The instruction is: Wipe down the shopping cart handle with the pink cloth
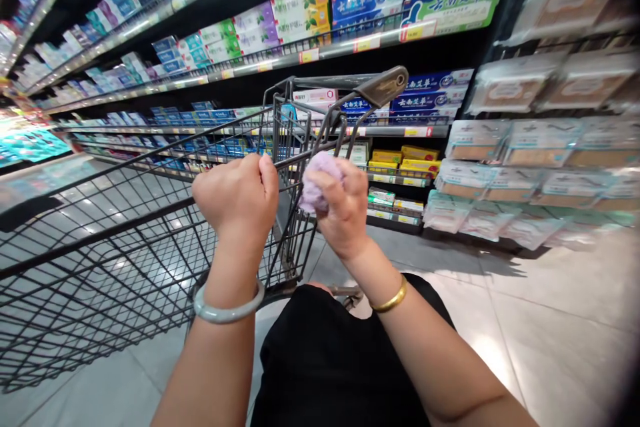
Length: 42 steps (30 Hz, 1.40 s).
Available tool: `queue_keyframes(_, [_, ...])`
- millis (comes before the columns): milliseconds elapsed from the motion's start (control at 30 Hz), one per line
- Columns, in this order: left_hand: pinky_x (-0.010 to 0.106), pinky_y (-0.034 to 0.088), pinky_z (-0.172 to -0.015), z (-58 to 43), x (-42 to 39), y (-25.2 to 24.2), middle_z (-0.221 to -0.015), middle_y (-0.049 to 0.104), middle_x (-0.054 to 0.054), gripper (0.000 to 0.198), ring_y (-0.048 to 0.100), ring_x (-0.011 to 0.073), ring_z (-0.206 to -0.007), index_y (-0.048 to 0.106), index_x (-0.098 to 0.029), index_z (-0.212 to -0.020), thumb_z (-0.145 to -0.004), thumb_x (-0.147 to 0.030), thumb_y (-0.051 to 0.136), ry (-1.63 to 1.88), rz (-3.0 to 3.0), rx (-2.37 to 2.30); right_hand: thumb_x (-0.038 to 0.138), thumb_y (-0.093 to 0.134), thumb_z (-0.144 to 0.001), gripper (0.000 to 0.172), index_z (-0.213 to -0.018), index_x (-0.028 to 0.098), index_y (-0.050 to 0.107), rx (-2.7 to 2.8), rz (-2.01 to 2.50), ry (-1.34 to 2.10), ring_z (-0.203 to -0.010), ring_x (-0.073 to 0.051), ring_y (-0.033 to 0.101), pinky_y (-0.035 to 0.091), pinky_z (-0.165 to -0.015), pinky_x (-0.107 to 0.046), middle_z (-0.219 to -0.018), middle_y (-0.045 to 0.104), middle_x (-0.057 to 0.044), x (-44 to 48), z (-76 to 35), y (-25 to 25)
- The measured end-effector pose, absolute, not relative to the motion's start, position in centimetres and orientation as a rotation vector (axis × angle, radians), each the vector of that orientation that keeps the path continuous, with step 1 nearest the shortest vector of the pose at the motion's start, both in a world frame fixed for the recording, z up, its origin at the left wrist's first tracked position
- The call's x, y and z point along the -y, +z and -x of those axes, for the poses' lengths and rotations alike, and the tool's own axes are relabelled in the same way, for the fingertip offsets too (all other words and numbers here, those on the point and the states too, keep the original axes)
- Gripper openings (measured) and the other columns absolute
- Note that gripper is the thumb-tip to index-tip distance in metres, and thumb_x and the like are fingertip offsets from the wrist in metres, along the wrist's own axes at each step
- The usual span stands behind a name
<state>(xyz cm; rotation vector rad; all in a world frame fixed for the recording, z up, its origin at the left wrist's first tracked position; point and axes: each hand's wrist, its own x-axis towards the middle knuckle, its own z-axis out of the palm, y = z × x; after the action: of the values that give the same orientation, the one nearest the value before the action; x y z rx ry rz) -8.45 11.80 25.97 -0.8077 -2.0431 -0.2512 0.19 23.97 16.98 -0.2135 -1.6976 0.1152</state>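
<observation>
A crumpled light purple cloth (320, 181) is bunched in my right hand (344, 203), whose fingers wrap round its near side. To the left, my left hand (239, 193) is closed in a fist at the rail of a black wire shopping cart (165, 213). Its curled fingers face away, so what they grip is hidden. The two hands are apart at about the same height. Behind them rises the cart's handle end (383, 87).
Shelves (345, 47) of boxed goods run along the back and left. Packaged goods (540, 147) hang on a rack at the right. Below are my black-clothed legs (335, 360) and the tiled floor (480, 287).
</observation>
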Motion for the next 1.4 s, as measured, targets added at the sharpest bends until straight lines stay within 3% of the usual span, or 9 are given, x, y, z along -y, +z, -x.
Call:
queue_keyframes(67, [0.039,0.019,-0.065,8.3,-11.8,26.1,-0.083,0.073,0.013,0.056,0.06,0.0258,-0.072,0.067,-0.019,-0.083,-0.107,-0.043,0.022,-0.257,0.804,2.063,0.024,0.063,-0.095,0.028,-0.121,0.032,0.069,1.663,0.262,0.133,-0.12,-0.025,0.054,0.049,-0.103,-0.045,-0.132,0.055,-0.008,-24.0,-0.3,17.1])
queue_keyframes(233, [0.039,0.021,-0.067,8.0,-11.9,26.2,-0.085,0.073,0.014,0.056,0.061,0.027,-0.074,0.069,-0.018,-0.086,-0.107,-0.042,0.022,-0.266,0.796,2.095,0.027,0.06,-0.099,0.024,-0.12,0.035,0.067,1.826,0.051,-0.002,-0.111,-0.019,0.059,0.052,-0.093,-0.035,-0.129,0.063,-0.004,-22.9,0.3,16.3])
queue_keyframes(433, [0.038,0.019,-0.065,7.8,-11.8,26.1,-0.083,0.073,0.013,0.056,0.06,0.0258,-0.073,0.068,-0.018,-0.083,-0.107,-0.042,0.023,-0.248,0.792,2.08,0.026,0.061,-0.096,0.046,-0.14,0.025,0.048,1.564,0.073,0.233,-0.121,-0.024,0.06,0.052,-0.102,-0.042,-0.129,0.065,-0.01,-25.3,-0.8,17.6])
queue_keyframes(567, [0.038,0.019,-0.065,7.8,-11.8,26.0,-0.081,0.072,0.011,0.054,0.059,0.0248,-0.071,0.067,-0.019,-0.082,-0.106,-0.041,0.025,-0.257,0.775,2.047,0.016,0.064,-0.092,0.033,-0.124,0.025,0.058,1.649,-0.021,0.178,-0.111,-0.022,0.063,0.054,-0.095,-0.04,-0.122,0.068,-0.008,-24.5,-0.3,16.5])
queue_keyframes(700, [0.038,0.019,-0.066,7.9,-11.7,26.0,-0.081,0.072,0.012,0.053,0.058,0.0248,-0.071,0.068,-0.019,-0.083,-0.106,-0.041,0.026,-0.29,0.779,2.064,0.018,0.064,-0.094,0.025,-0.118,0.028,0.063,1.682,-0.043,0.101,-0.11,-0.021,0.062,0.056,-0.093,-0.039,-0.124,0.064,-0.007,-24.0,0.1,15.3])
queue_keyframes(867, [0.037,0.021,-0.067,7.9,-11.7,26.0,-0.082,0.071,0.012,0.051,0.058,0.0245,-0.072,0.068,-0.019,-0.083,-0.106,-0.042,0.028,-0.344,0.801,2.07,0.025,0.066,-0.092,0.034,-0.126,0.03,0.06,1.66,0.087,0.199,-0.119,-0.023,0.059,0.056,-0.099,-0.043,-0.131,0.055,-0.009,-25.0,-0.6,15.9])
queue_keyframes(1100, [0.038,0.017,-0.065,8.0,-11.6,26.0,-0.08,0.072,0.012,0.051,0.058,0.0247,-0.069,0.067,-0.019,-0.081,-0.106,-0.041,0.027,-0.279,0.757,2.051,0.023,0.061,-0.098,0.018,-0.112,0.029,0.069,1.783,0.04,0.024,-0.1,-0.017,0.06,0.052,-0.085,-0.032,-0.122,0.066,-0.005,-22.1,0.6,14.6])
queue_keyframes(1300, [0.039,0.016,-0.065,8.0,-11.6,26.0,-0.081,0.072,0.012,0.051,0.058,0.0243,-0.07,0.066,-0.019,-0.082,-0.106,-0.041,0.027,-0.278,0.764,2.046,0.019,0.063,-0.093,0.027,-0.12,0.024,0.065,1.621,0.117,0.107,-0.111,-0.022,0.059,0.054,-0.094,-0.038,-0.126,0.059,-0.01,-24.0,-0.4,15.7])
queue_keyframes(1400, [0.038,0.015,-0.065,8.1,-11.7,25.9,-0.08,0.071,0.012,0.05,0.057,0.024,-0.07,0.066,-0.019,-0.081,-0.106,-0.04,0.028,-0.301,0.756,2.04,0.02,0.059,-0.096,0.023,-0.117,0.027,0.067,1.684,0.118,0.064,-0.111,-0.02,0.059,0.052,-0.092,-0.035,-0.125,0.063,-0.007,-23.1,0.0,15.3])
